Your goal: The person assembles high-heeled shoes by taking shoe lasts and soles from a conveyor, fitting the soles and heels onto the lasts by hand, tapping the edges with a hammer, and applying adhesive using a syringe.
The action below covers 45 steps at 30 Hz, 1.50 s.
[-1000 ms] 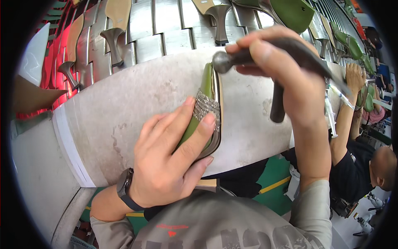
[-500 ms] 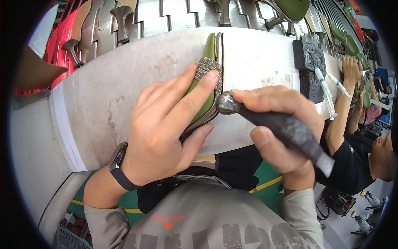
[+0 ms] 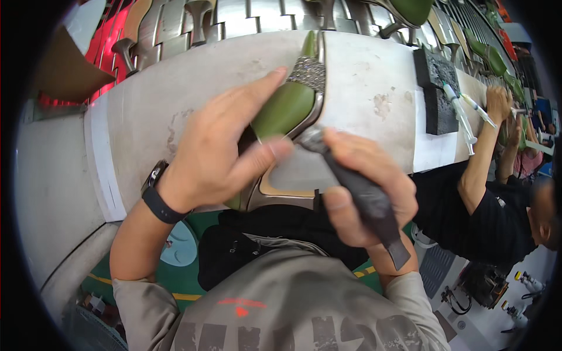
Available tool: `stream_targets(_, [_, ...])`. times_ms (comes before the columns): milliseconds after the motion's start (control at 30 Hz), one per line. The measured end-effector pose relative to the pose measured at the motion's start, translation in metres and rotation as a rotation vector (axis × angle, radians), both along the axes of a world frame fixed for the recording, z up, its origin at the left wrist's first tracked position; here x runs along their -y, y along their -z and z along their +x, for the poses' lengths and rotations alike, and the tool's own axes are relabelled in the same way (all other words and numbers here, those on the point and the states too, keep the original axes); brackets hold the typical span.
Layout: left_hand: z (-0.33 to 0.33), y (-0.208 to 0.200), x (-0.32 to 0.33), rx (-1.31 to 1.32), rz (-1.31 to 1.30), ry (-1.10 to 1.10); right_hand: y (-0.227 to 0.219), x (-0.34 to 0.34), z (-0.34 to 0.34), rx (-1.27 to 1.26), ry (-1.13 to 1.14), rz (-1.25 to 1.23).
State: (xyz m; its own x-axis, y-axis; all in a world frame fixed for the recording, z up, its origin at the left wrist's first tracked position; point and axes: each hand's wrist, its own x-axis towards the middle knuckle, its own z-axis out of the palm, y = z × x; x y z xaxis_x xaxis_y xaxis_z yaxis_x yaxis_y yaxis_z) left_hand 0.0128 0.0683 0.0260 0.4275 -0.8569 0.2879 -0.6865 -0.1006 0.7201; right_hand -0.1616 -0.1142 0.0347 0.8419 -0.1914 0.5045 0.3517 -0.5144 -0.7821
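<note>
A high-heeled shoe on a green last (image 3: 284, 110) lies on its side on the white bench, toe pointing away from me. A glittery strap (image 3: 308, 73) crosses its front, and its heel (image 3: 287, 200) reaches the near bench edge. My left hand (image 3: 216, 137) closes round the shoe from the left, fingers along the far side and a blurred thumb over the near side. In my right hand (image 3: 374, 181) is a hammer-like tool (image 3: 364, 190) with a rounded metal head, dark wrapped grip and flat blade end. Its blurred head is at the sole edge; contact is unclear.
Beyond the bench (image 3: 363, 76), a slatted metal conveyor (image 3: 269, 13) carries several heels and soles. A black block (image 3: 439, 88) and syringes (image 3: 459, 114) sit at the right. A co-worker's arm (image 3: 480, 158) reaches in there. A brown panel (image 3: 70, 76) stands far left.
The shoe has turned, bringing its heel into sight near me. My left fingers have moved off the glittery strap toward the back of the shoe. My right hand and tool have shifted left.
</note>
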Motion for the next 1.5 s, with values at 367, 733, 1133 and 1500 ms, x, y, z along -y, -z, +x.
stream_targets(367, [0.000, 0.008, 0.003, 0.093, -0.016, -0.061, -0.002, -0.011, 0.008, -0.096, -0.177, -0.061])
stream_targets(733, [-0.003, 0.011, 0.006, 0.138, -0.075, -0.078, -0.009, -0.022, 0.015, -0.079, -0.173, -0.100])
stream_targets(1133, [-0.007, 0.016, 0.001, 0.055, -0.090, -0.146, -0.006, -0.016, -0.001, -0.064, -0.145, -0.053])
stream_targets(1500, [-0.004, 0.012, 0.001, 0.017, -0.067, -0.126, -0.033, -0.012, 0.005, -0.434, -0.077, 0.249])
